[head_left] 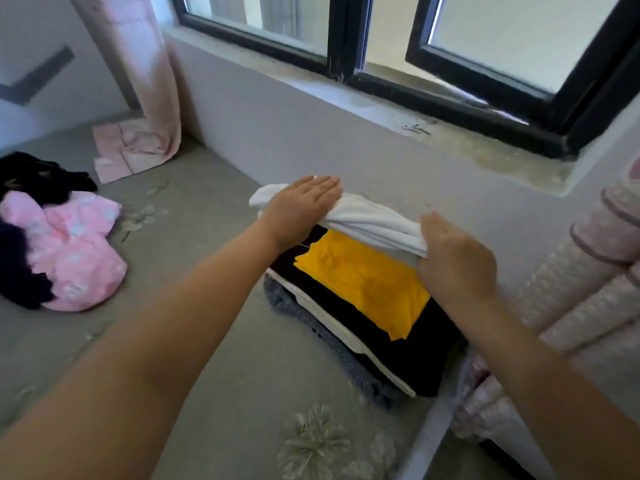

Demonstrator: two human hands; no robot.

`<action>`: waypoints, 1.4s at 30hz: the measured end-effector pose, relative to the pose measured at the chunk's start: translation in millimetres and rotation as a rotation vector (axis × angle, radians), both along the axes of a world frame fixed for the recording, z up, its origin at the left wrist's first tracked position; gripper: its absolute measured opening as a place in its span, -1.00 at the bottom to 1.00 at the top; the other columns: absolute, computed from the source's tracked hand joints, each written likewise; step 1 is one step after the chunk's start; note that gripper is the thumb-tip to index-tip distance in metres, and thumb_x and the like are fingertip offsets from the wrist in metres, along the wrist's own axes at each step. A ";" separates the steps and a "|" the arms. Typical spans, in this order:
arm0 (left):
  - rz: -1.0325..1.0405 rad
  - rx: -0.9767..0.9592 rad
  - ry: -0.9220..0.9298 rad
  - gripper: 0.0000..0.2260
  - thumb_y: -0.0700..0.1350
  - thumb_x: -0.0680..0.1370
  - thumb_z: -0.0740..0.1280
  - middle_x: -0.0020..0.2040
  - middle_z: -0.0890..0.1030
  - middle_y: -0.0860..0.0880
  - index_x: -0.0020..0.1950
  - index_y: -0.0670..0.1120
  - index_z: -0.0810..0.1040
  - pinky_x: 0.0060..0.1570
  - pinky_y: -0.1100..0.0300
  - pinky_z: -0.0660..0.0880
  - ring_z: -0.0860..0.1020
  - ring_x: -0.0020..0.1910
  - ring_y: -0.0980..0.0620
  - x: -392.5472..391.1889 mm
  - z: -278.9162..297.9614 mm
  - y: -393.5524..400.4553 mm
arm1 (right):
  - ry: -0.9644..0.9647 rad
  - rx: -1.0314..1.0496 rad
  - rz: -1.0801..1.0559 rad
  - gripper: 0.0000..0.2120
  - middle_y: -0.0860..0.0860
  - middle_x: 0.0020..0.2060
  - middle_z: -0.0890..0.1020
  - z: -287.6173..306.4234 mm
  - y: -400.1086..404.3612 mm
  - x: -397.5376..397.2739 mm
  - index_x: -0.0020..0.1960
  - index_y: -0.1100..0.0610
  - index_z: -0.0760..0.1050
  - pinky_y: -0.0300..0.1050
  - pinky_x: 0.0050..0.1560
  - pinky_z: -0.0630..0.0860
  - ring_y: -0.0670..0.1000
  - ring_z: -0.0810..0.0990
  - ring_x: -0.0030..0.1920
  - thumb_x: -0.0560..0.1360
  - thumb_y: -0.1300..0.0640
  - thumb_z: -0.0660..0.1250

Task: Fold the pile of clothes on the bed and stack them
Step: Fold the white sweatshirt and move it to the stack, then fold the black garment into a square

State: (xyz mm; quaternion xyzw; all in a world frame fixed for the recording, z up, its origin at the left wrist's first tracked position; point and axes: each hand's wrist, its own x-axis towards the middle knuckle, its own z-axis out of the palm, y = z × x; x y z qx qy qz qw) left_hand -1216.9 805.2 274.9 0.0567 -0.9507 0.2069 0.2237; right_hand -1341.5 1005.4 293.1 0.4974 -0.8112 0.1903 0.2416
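A white garment [367, 221] hangs bunched above a stack of folded clothes next to the wall. My left hand [301, 206] lies flat on its left end, fingers together. My right hand [453, 258] grips its right end. The stack has a yellow piece [363, 282] on top, then black [408, 348], a white layer [332, 320] and a grey fuzzy piece [280, 299] at the bottom. An unfolded pile sits at the far left of the bed: a pink patterned garment [76, 244] and dark clothes [38, 178].
The bed has a grey flowered sheet [207, 341]. A pink curtain [145, 74] hangs in the corner with its end on the bed. A window sill [450, 133] runs above the stack. Pink quilted bedding [588, 292] lies at the right.
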 end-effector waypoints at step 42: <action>1.905 0.527 0.260 -0.63 -0.11 0.44 0.39 0.24 0.51 -0.27 0.23 -0.15 0.53 0.15 -0.13 0.41 0.46 0.23 -0.29 621.1 -2.6 492.2 | 0.122 0.295 1.519 -0.45 0.20 0.00 0.65 -31.0 175.8 639.0 0.06 0.23 0.60 0.20 -0.11 0.55 0.21 0.64 0.00 0.10 0.09 0.57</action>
